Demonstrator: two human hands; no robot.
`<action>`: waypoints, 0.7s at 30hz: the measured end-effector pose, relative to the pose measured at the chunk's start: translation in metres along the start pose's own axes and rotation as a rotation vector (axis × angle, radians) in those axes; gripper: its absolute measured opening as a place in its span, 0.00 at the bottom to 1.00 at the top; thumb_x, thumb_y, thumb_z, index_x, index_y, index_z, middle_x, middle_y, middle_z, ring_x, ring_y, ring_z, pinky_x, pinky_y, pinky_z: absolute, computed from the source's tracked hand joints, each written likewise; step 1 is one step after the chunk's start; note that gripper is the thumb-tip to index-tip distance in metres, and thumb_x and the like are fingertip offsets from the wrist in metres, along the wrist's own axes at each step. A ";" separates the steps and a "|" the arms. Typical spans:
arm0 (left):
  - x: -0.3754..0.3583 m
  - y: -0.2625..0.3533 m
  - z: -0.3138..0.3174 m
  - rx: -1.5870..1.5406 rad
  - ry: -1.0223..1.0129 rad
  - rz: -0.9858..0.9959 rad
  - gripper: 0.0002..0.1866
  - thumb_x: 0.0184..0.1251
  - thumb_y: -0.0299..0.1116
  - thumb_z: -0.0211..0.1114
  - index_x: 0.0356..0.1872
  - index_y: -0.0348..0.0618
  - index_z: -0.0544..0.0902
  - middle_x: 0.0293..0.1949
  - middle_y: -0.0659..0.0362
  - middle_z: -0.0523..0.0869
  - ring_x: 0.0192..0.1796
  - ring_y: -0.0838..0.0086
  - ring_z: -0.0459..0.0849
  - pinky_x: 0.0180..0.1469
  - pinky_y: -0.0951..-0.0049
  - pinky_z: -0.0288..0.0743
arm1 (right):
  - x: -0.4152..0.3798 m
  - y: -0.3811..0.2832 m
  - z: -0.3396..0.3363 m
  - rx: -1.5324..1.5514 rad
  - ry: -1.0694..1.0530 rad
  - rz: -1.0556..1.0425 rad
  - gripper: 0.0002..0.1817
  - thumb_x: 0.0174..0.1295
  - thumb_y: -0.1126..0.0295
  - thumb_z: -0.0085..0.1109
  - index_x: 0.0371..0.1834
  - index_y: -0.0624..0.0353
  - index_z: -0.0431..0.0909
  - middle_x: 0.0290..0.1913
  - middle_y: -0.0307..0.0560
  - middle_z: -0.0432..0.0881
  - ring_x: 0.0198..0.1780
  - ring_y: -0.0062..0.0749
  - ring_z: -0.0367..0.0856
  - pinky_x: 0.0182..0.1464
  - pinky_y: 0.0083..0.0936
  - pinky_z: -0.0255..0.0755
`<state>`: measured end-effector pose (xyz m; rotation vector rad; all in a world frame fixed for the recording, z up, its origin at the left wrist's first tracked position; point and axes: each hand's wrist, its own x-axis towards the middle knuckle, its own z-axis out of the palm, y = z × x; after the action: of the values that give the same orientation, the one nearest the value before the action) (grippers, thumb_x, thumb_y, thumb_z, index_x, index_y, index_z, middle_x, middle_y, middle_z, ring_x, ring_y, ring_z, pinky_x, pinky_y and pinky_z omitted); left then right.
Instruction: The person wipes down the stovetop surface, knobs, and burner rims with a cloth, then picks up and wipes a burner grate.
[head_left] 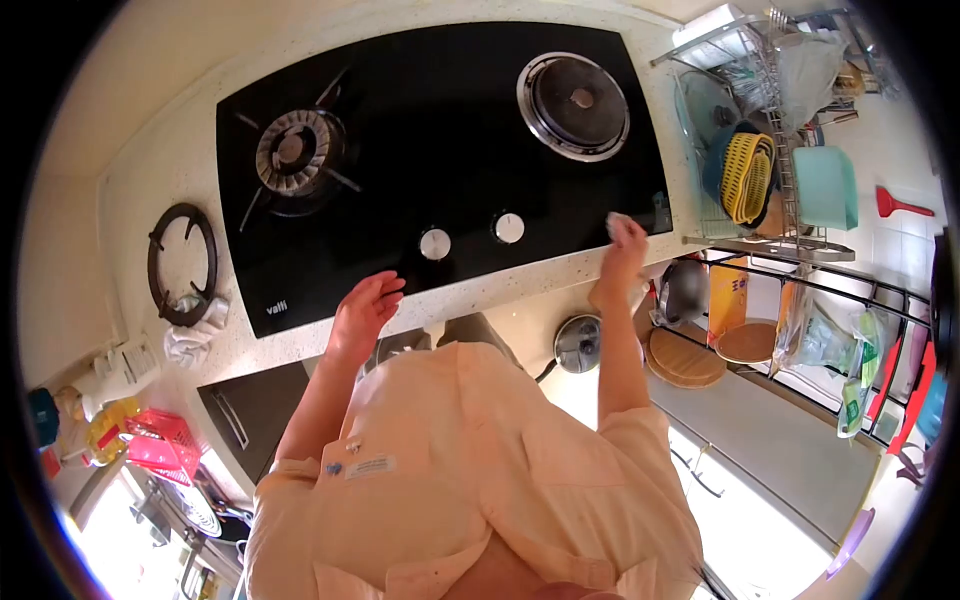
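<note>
A black glass hob (400, 140) marked "valli" is set in the speckled counter in front of me. My left hand (366, 308) hovers by its front edge, fingers loosely extended and nothing in them. At the front right corner, my right hand (624, 250) has its fingers pinched together over the glass. A small whitish bit shows at its fingertips, too blurred to name. Between the hands sit two silver knobs, a left knob (435, 244) and a right knob (508, 228). The gas burner (291, 150) is bare of its ring; a round hotplate (580, 100) lies at right.
Left of the hob, a black pan support ring (183, 265) rests on the counter, touching a crumpled cloth (197, 335). To the right stands a wire dish rack with yellow baskets (746, 178) and a teal container (826, 187). A pot lid (578, 343) is below the counter edge.
</note>
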<state>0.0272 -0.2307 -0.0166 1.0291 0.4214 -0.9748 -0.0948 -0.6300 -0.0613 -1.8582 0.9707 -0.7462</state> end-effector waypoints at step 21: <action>-0.005 0.009 0.032 -0.006 0.013 0.045 0.17 0.72 0.38 0.50 0.56 0.41 0.74 0.51 0.56 0.81 0.49 0.73 0.78 0.54 0.73 0.70 | 0.062 0.084 -0.066 -0.406 0.272 -0.233 0.16 0.52 0.82 0.51 0.41 0.57 0.83 0.43 0.52 0.81 0.47 0.46 0.78 0.52 0.37 0.73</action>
<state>0.0281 -0.2539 0.0076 1.0361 0.4097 -0.9265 -0.1426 -0.7369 -0.1018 -2.2918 1.1541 -1.0206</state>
